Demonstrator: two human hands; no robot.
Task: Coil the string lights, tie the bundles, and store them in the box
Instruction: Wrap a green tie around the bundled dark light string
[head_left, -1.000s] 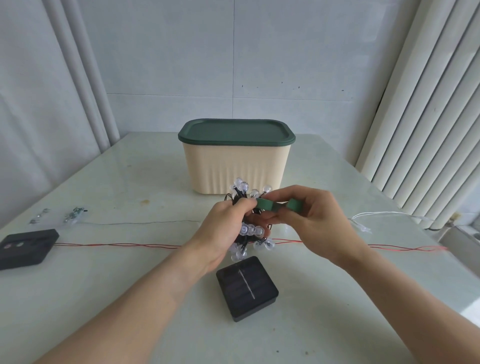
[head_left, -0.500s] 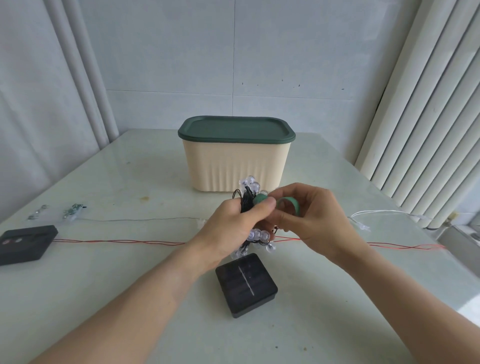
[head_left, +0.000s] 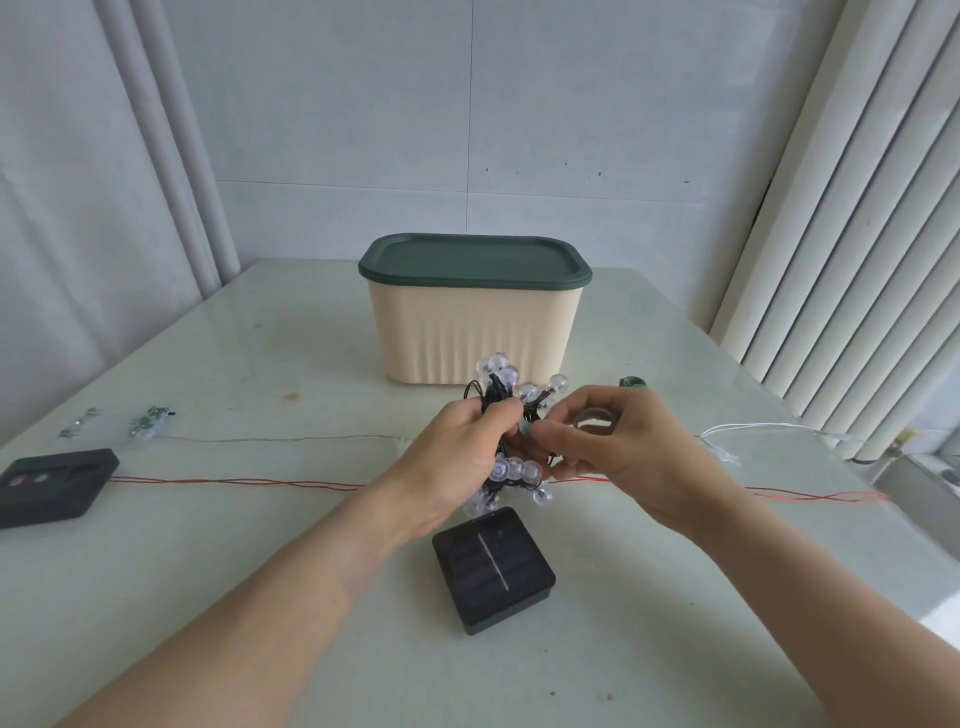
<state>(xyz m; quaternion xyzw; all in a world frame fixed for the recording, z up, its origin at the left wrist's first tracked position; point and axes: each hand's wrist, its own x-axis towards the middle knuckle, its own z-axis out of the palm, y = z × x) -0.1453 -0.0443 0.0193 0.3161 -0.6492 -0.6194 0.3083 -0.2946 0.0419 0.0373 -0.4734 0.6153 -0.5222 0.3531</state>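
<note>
1. The table (head_left: 218, 597) carries everything, its pale top running back to the wall.
2. The box (head_left: 475, 340), cream with a dark green lid (head_left: 472, 260) closed on it, stands near the table's far edge, at the middle.
3. A black solar panel (head_left: 493, 569) lies flat near the front edge, just below the hands; a second black unit (head_left: 52, 486) sits at the left edge.
4. The left hand (head_left: 457, 462) has its fingers curled round the coiled string lights (head_left: 511, 431), held above the table's middle, in front of the box.
5. The right hand (head_left: 618, 457) pinches a green tie (head_left: 525, 427) against the bundle.
6. A red wire (head_left: 234, 482) crosses the table left to right; a white cable (head_left: 769, 427) lies near the right edge.
</note>
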